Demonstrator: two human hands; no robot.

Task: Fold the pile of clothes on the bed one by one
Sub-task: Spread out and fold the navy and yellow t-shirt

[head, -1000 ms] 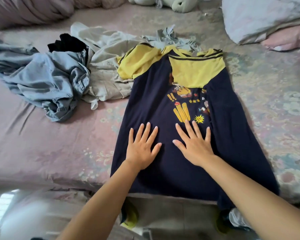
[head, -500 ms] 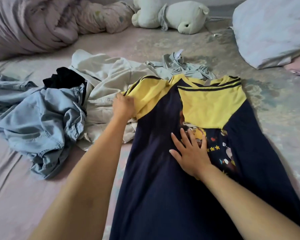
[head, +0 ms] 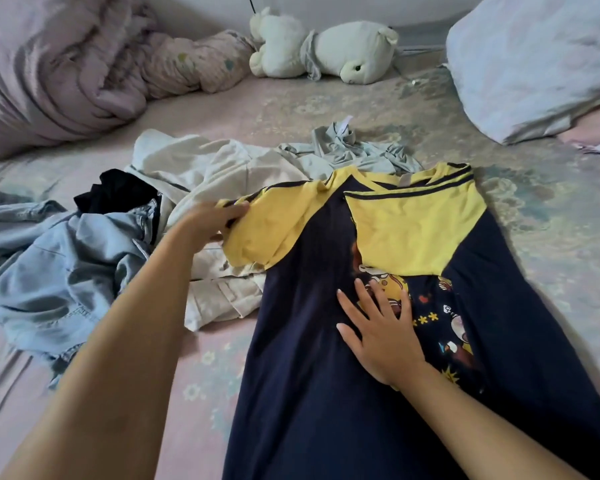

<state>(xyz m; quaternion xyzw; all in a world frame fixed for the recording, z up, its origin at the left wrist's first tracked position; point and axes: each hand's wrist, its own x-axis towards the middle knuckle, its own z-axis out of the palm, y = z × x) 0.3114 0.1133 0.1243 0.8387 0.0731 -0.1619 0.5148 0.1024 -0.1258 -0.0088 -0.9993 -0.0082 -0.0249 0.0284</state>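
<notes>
In the middle of the frame, running down to the bottom edge, a navy and yellow shirt (head: pixel 302 341) is laid flat on the bed (head: pixel 205 375). The right side looks already folded in, with its yellow sleeve lying across the chest. The left sleeve (head: pixel 267 230), left of centre, is pinched at its cuff by the left hand (head: pixel 212 220), fingers closed on the cloth. The right hand (head: pixel 381 337) is spread out and pressed flat on the printed front, lower centre, so the body is pinned while the sleeve gets handled.

Pretty clearly a thin knit, so it's expected to be light, floppy and a bit stretchy, with zero stiffness to hold a crease by itself. It probably won't slide much on the bed. Best gripped at the cuff or shoulder seam, where the fabric is doubled up and won't just drape out of the fingers; the hem at the bottom would be grabbed at its corners later on.

At the left of the frame the rest of the pile is waiting: a denim piece (head: pixel 49 258), something black (head: pixel 118 192), a beige garment (head: pixel 215 174) and a grey one (head: pixel 347 150) at upper centre. The sleeve overlaps the beige garment, so that could get dragged along if the sleeve is pulled carelessly.
</notes>
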